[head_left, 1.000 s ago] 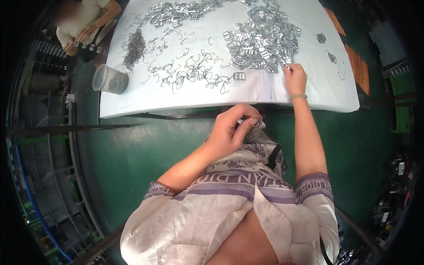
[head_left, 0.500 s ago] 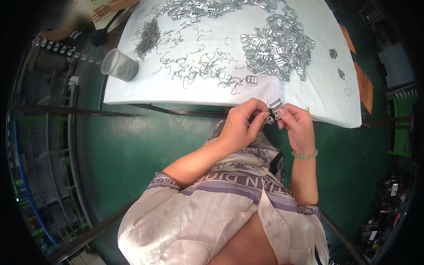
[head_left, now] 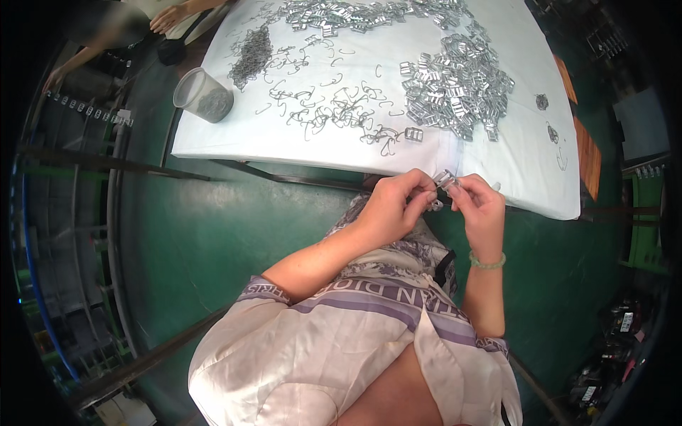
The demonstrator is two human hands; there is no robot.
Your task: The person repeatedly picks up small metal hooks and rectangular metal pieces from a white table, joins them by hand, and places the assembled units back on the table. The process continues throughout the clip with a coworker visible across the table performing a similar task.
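Note:
Just in front of the table's near edge, my two hands meet at a small shiny metal clip (head_left: 446,178). My right hand (head_left: 483,213) pinches the clip between thumb and fingers. Beside it, my left hand (head_left: 394,204) is closed, its thumb and forefinger pressed together against the clip's left side. What lies between those fingertips is too small to tell. A second small metal piece (head_left: 435,205) shows just under my left fingertips; whether it is held there is unclear. One loose metal clip (head_left: 413,134) lies on the table beyond my hands.
The white-covered table (head_left: 284,145) carries a heap of metal clips (head_left: 458,89), scattered wire hooks (head_left: 330,110), a dense hook pile (head_left: 252,57) and a translucent plastic cup (head_left: 204,96). Small wire bundles (head_left: 542,101) lie at right. Another person's hand (head_left: 169,19) shows at far left.
The clip has tilted in my right hand, and both hands sit slightly lower in view. The table has shifted a little with my head. The other person's arm at far left has moved.

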